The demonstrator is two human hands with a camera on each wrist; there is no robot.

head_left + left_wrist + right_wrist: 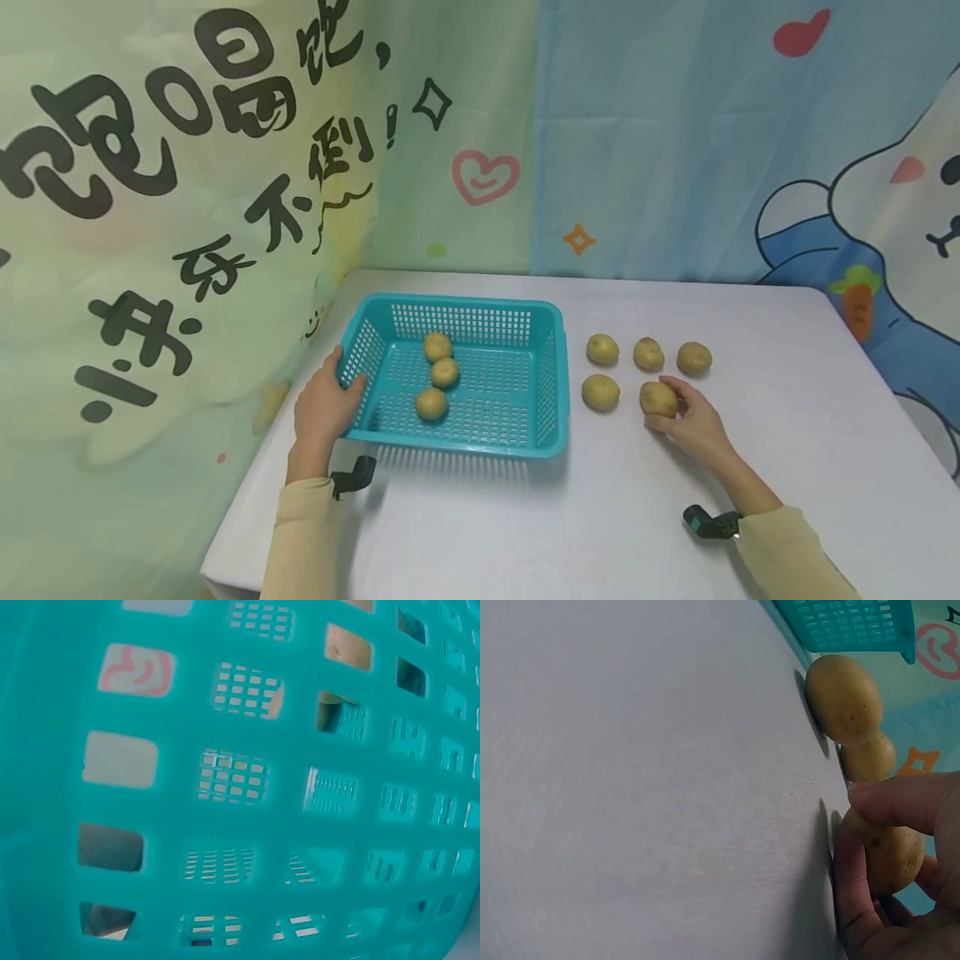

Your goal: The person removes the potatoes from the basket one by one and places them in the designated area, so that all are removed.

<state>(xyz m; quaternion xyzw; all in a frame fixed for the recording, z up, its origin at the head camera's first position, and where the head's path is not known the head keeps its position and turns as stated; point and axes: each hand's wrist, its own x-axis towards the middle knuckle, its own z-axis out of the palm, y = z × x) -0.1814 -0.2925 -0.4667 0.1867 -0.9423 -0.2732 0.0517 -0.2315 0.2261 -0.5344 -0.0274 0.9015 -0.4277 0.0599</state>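
Observation:
A teal plastic basket [480, 447] with mesh walls stands on the table, and three potatoes [431, 404] lie inside it. My left hand [324, 408] grips the basket's left rim, thumb over the edge. Only the perforated basket wall [292, 825] fills the left wrist view; that hand is hidden there. To the right of the basket, my right hand [697, 421] holds a potato [657, 399] between thumb and fingers, low at the tabletop. In the right wrist view, the fingers [900, 799] curl round this potato [892, 855], with part of it hidden behind them.
Several more potatoes sit right of the basket: one potato [601, 392] beside the held one, and a row behind with a potato [694, 358] at its right end. A white cloth covers the table [480, 533]. Printed curtains [645, 167] hang along the back and left.

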